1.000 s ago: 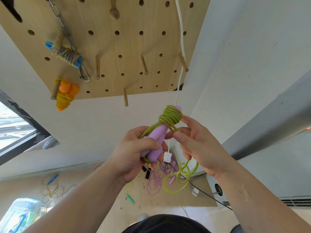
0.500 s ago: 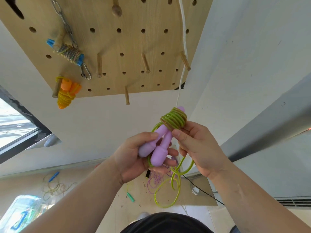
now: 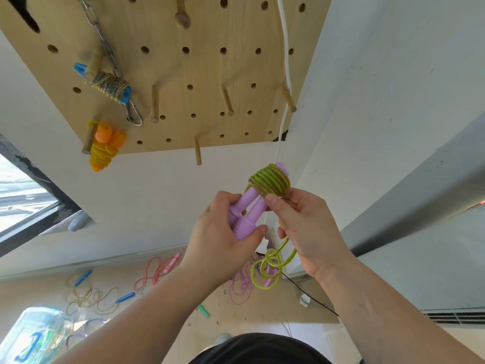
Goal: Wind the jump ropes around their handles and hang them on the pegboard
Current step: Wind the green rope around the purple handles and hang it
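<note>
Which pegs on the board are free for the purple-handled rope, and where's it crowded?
Free: three bare pegs in the middle row, between the carabiner and the white cord, plus the lone peg at the pegboard's lower edge. Crowded: the left side, where the blue-handled rope, chain and orange rope hang.

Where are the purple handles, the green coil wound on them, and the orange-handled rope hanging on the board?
purple handles [image 3: 251, 219]: head view, shaft of the lower handle.
green coil [image 3: 269, 179]: head view, middle of the wound loops.
orange-handled rope [image 3: 101, 153]: head view, its yellow windings.
</note>
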